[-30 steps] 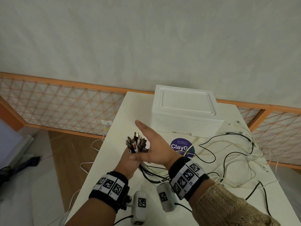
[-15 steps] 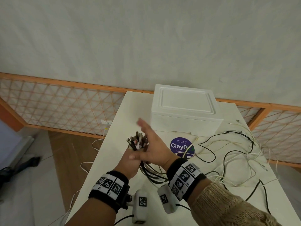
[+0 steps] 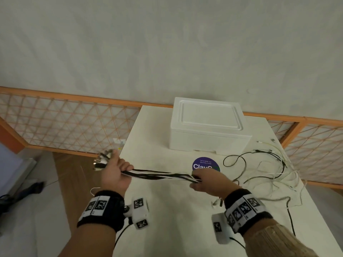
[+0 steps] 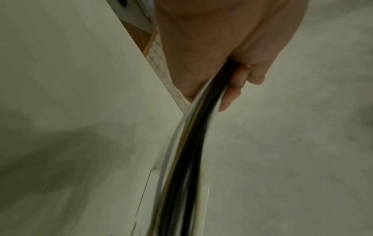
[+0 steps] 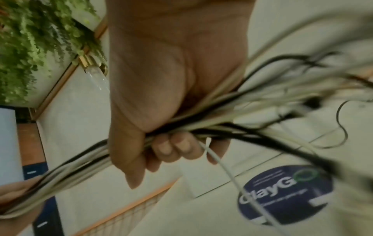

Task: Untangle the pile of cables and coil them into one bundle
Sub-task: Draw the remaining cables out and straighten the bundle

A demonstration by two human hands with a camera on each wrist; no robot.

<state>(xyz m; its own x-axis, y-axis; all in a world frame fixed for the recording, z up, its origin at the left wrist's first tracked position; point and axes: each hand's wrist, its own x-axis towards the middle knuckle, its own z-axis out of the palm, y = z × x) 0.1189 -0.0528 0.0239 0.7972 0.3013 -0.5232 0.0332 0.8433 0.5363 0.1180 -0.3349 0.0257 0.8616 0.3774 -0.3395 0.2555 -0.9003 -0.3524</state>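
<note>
One legible marking is noted: a round dark-blue sticker (image 3: 206,164) on the white table (image 3: 167,229), in front of the white foam box (image 3: 207,125). In the right wrist view the sticker (image 5: 286,196) reads "ClayGO" in white letters, the final O drawn as a green ring. Smaller lines above and below the name are too blurred to read. In the head view the right hand (image 3: 209,182) covers its lower edge, leaving "ClayG". The wristband (image 3: 101,206) squares carry patterns only.

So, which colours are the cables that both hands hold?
The cables are a mix of black and white, clearest in the head view.
</note>
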